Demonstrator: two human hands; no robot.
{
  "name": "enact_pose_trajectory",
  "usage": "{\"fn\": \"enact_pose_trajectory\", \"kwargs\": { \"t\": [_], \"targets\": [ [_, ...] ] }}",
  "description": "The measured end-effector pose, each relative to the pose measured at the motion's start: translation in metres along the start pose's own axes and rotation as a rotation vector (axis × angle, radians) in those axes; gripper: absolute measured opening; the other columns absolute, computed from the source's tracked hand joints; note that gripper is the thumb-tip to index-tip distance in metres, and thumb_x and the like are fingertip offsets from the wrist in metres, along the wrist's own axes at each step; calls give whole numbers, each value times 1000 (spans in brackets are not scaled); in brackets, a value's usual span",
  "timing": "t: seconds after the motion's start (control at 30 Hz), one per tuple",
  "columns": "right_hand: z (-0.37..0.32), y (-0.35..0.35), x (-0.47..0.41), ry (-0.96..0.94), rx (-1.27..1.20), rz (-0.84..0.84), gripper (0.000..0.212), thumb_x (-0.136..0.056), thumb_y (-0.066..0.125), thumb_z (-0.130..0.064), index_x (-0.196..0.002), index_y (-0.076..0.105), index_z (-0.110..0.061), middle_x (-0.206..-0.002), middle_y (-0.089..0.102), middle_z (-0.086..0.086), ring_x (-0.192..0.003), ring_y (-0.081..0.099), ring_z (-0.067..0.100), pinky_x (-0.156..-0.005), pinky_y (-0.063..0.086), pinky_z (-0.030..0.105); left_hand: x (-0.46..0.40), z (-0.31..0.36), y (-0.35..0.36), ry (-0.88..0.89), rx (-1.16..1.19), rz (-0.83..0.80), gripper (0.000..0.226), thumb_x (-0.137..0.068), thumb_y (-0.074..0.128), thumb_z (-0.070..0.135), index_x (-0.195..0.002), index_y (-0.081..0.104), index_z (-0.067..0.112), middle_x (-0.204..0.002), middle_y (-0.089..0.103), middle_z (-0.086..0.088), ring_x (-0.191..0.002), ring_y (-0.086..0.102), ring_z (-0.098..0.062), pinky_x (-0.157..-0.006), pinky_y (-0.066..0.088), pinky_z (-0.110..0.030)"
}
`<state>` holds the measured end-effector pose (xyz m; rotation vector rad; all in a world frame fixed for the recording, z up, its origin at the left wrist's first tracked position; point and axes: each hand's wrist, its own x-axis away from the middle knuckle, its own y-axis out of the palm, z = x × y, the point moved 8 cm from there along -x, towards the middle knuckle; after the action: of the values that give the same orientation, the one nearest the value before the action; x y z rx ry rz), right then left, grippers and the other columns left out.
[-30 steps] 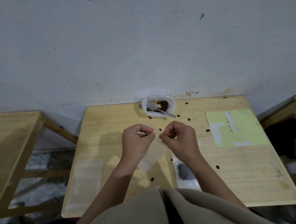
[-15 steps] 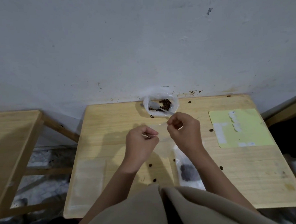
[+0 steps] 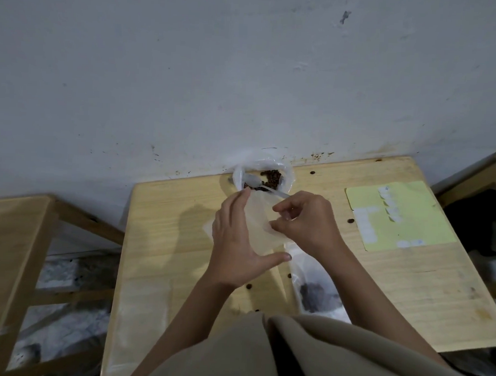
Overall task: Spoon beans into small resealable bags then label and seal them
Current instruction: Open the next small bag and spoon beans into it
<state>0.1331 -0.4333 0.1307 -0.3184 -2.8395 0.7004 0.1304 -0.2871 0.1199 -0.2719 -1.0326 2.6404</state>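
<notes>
Above the worktop, the left hand cradles an empty resealable bag with straight, spread fingers; the right hand pinches its right edge, just near of the bean bag.

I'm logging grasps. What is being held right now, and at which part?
An empty clear bag: the left hand cradles its left side, the right hand pinches its right edge.
</notes>
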Motion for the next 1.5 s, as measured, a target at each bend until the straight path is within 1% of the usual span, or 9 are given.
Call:
{"fn": "enact_pose_trajectory", "kwargs": {
  "t": [0.13, 0.57, 0.77, 0.9, 1.03, 1.17, 1.23, 1.4, 1.5],
  "targets": [
    [-1, 10, -11, 82, -13, -150, 36, -54, 91, -14, -82, 69, -8, -66, 62, -1, -59, 56, 10, -62, 50, 20, -9, -10, 5, 25, -144, 105, 113, -55, 70, 65, -143, 14, 24, -141, 17, 7, -137, 12, -17, -113, 16, -56],
    [-2, 9, -52, 159, -145, -304, 50, -47, 92, -15, -89, 68, -2, -67, 58, -2, -61, 55, 10, -58, 47, 22, -29, -70, 15, 34, -297, 64, 120, -60, 60, 79, -143, 20, 3, -141, 37, -16, -127, 33, -28, -104, 33, -45],
    [15, 26, -59, 228, -143, -335, 48, -50, 92, -21, -87, 66, -4, -72, 57, 2, -61, 53, 12, -53, 43, 21, -27, -83, 27, -74, -264, -5, 129, -51, 60, 83, -148, 7, 16, -152, 23, -9, -142, 14, -21, -108, 1, -56],
    [21, 44, -54, 235, -218, -372, 39, -60, 87, -17, -88, 63, -4, -81, 60, 4, -63, 56, 10, -48, 44, 15, -30, -67, 24, -6, -197, 128, 110, -62, 66, 69, -142, 28, 3, -142, 41, -11, -130, 33, -23, -107, 30, -43],
    [43, 40, -62, 274, -364, -106, 21, -74, 79, -21, -76, 63, -8, -75, 65, 2, -68, 63, 16, -54, 51, 24, -35, -78, 24, -87, -151, 144, 104, -63, 63, 70, -139, 30, 8, -135, 47, -8, -121, 36, -18, -100, 31, -33],
    [77, 5, -69, 215, 101, 332, 20, -80, 71, -28, -91, 61, -14, -92, 58, 0, -92, 57, 24, -72, 47, 34, -39, -98, 32, -167, -143, 32, 116, -55, 63, 77, -143, 31, 9, -132, 42, -3, -117, 37, -15, -96, 33, -31],
    [93, 8, -76, 226, 278, 295, 28, -82, 68, -28, -103, 57, -14, -104, 57, 8, -99, 53, 27, -74, 43, 33, -44, -100, 34, -190, -97, -14, 118, -52, 67, 75, -144, 28, 14, -131, 38, 1, -114, 34, -8, -95, 37, -31],
    [111, 27, -90, 389, 49, 108, 23, -82, 70, -21, -97, 55, -11, -75, 60, 2, -59, 59, 15, -41, 43, 17, -60, -101, 54, -249, 56, -226, 130, -47, 77, 71, -147, 0, 41, -149, 16, 4, -136, 21, -14, -106, 32, -39],
    [108, 32, -97, 394, -217, 178, 20, -77, 74, -11, -84, 56, -17, -80, 65, 8, -68, 64, 22, -54, 51, 25, -73, -102, 62, -301, 120, -312, 129, -47, 81, 67, -145, 0, 47, -154, 4, 5, -143, 11, -18, -108, 30, -41]
  ]
}}
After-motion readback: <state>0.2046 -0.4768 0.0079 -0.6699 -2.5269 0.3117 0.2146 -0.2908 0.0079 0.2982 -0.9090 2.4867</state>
